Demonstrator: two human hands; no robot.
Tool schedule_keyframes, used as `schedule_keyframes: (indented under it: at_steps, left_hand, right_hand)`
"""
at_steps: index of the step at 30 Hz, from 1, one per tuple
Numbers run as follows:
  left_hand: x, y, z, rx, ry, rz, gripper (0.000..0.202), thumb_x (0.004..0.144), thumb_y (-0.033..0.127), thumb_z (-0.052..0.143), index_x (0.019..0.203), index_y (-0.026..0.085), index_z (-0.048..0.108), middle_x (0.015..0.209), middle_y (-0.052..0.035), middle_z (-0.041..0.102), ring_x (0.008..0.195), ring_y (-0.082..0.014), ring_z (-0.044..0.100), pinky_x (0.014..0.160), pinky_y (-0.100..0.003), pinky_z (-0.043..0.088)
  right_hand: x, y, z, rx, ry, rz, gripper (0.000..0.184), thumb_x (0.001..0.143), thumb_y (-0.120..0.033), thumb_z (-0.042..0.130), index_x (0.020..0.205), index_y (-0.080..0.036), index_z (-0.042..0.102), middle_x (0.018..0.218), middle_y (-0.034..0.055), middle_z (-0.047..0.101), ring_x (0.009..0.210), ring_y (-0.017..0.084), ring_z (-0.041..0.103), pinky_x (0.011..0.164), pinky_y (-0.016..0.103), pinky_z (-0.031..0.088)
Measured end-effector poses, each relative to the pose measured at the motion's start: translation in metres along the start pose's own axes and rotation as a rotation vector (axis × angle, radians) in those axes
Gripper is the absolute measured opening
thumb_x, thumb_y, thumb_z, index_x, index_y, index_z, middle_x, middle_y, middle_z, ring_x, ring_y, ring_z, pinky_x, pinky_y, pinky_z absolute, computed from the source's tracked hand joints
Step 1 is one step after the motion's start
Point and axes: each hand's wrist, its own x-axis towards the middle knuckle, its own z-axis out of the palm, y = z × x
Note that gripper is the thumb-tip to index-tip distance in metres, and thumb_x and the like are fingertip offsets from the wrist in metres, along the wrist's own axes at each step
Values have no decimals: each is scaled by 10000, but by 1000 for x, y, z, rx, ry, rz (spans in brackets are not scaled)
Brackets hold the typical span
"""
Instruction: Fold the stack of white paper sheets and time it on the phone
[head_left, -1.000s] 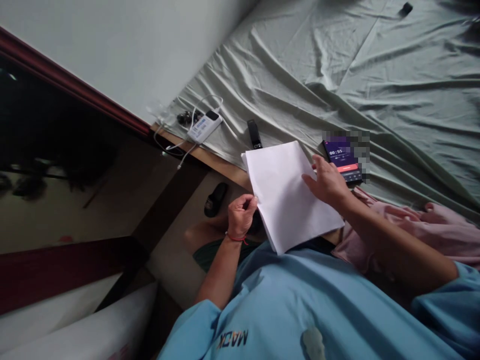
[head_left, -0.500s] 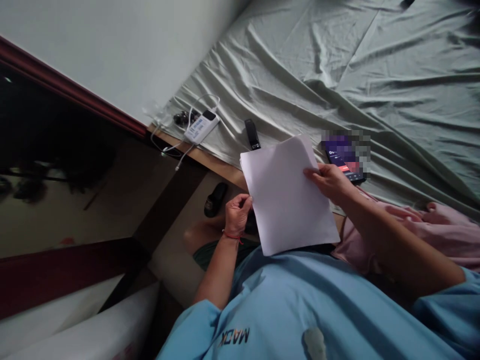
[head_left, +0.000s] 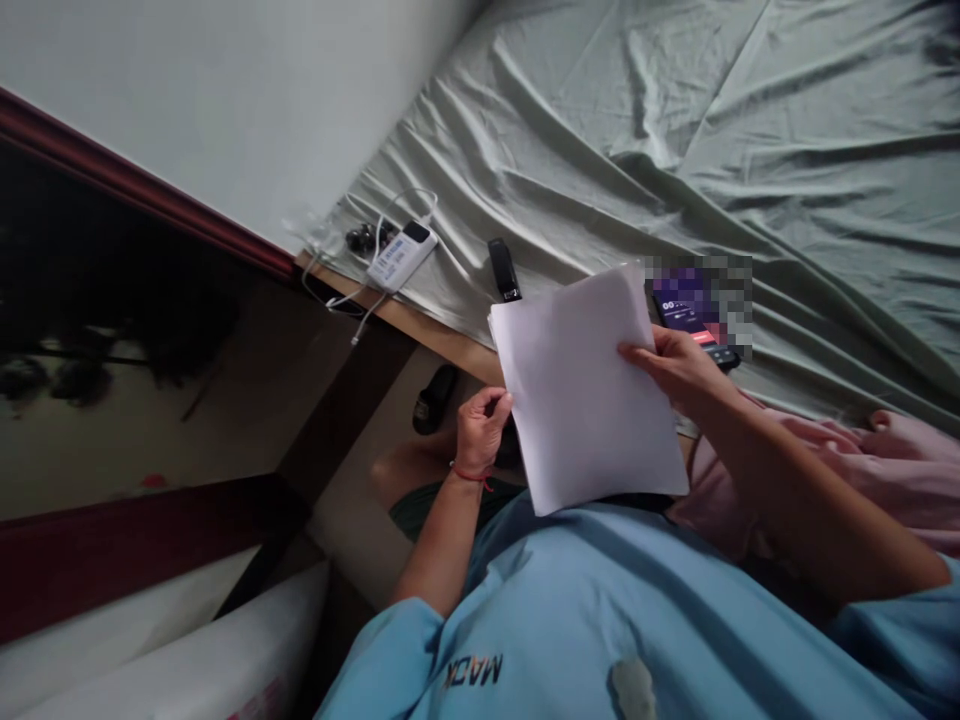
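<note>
White paper is what both hands are gripping: the right hand is pinching the right edge of the stack of paper, thumb lying on the top sheet and fingers tucked behind it, while the left hand is curling closed on the stack's lower left edge, a red string showing at its wrist. The stack is being held tilted above the person's lap, its near corner hanging just over the light blue shirt and its far corner reaching over the edge of the bed.

Just behind the right hand, a phone is lying on the bed with its screen lit, partly hidden by the paper and the hand. Just beyond the top left corner of the paper, a small black stapler is resting on the sheet. Further left, near the corner of the bed, a white power bank is sitting with a white cable looping around it, and some small dark items beside it are too blurred to name. The pale green bedsheet is lying wrinkled across the whole bed. A pink cloth is bunching up under the right forearm. Below the bed's wooden edge, a black slipper is lying on the floor.
</note>
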Motion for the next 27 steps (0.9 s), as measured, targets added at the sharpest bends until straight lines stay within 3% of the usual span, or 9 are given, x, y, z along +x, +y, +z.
schedule_keyframes:
  at_steps: [2, 4, 6, 7, 10, 13, 19, 22, 27]
  left_hand:
    - [-2, 5, 2, -68, -4, 45, 259, 784, 414, 776, 710, 176, 703, 687, 3, 568, 619, -102, 493, 600, -220, 414]
    - [-5, 14, 6, -195, -24, 66, 260, 744, 388, 808, 667, 178, 674, 870, -27, 635, 786, -132, 589, 745, -245, 494]
    - [-6, 23, 10, -350, -72, 34, 275, 699, 361, 833, 633, 176, 642, 1041, -42, 656, 949, -171, 629, 895, -306, 521]
    - [-7, 27, 12, -418, -105, -7, 280, 687, 353, 836, 627, 176, 628, 1039, -43, 660, 954, -179, 638, 914, -330, 528]
    - [-9, 35, 15, -511, -143, -128, 287, 665, 353, 826, 638, 188, 593, 823, -29, 657, 764, -157, 624, 796, -331, 553]
    - [-9, 35, 15, -477, -95, -179, 305, 642, 379, 798, 673, 201, 553, 733, -16, 638, 688, -153, 601, 709, -317, 541]
    - [-1, 29, 17, -441, -117, -231, 363, 652, 399, 803, 735, 197, 514, 730, -3, 628, 667, -143, 611, 693, -310, 542]
    - [3, 26, 18, -448, -112, -241, 395, 651, 396, 854, 829, 188, 569, 786, 0, 658, 690, -124, 624, 690, -266, 538]
    - [15, 31, 16, -442, -156, -112, 419, 792, 471, 806, 1058, 188, 651, 981, -49, 710, 838, -146, 671, 748, -257, 543]
  right_hand:
    - [-3, -3, -2, 64, -25, 10, 407, 686, -424, 810, 1006, -197, 700, 839, 47, 739, 667, 198, 680, 601, 307, 543]
    - [-5, -6, -6, 112, -53, 8, 447, 670, -407, 820, 1045, -197, 695, 870, 57, 747, 736, 226, 708, 661, 345, 571]
    - [-6, -7, -11, 128, -80, -16, 448, 693, -412, 811, 1073, -206, 692, 900, 60, 751, 784, 238, 722, 698, 367, 587]
    - [-5, -6, -13, 131, -93, -26, 440, 711, -422, 803, 1081, -211, 692, 914, 62, 753, 797, 241, 726, 710, 377, 594]
    - [-3, -3, -17, 138, -94, -15, 390, 749, -465, 783, 1035, -211, 707, 905, 75, 755, 790, 247, 732, 728, 409, 610]
    - [-1, -2, -16, 127, -76, 29, 352, 751, -508, 783, 906, -197, 724, 830, 88, 747, 754, 259, 733, 724, 427, 617]
    - [0, -7, -9, 153, -7, 35, 343, 654, -482, 850, 796, -192, 731, 723, 60, 721, 638, 227, 696, 623, 382, 597]
    - [1, -8, -9, 152, -7, 32, 333, 649, -482, 858, 780, -199, 741, 735, 57, 732, 616, 211, 681, 585, 351, 580]
    - [1, -9, -9, 137, -61, 57, 382, 587, -536, 908, 762, -225, 770, 750, 49, 746, 612, 193, 672, 562, 309, 565]
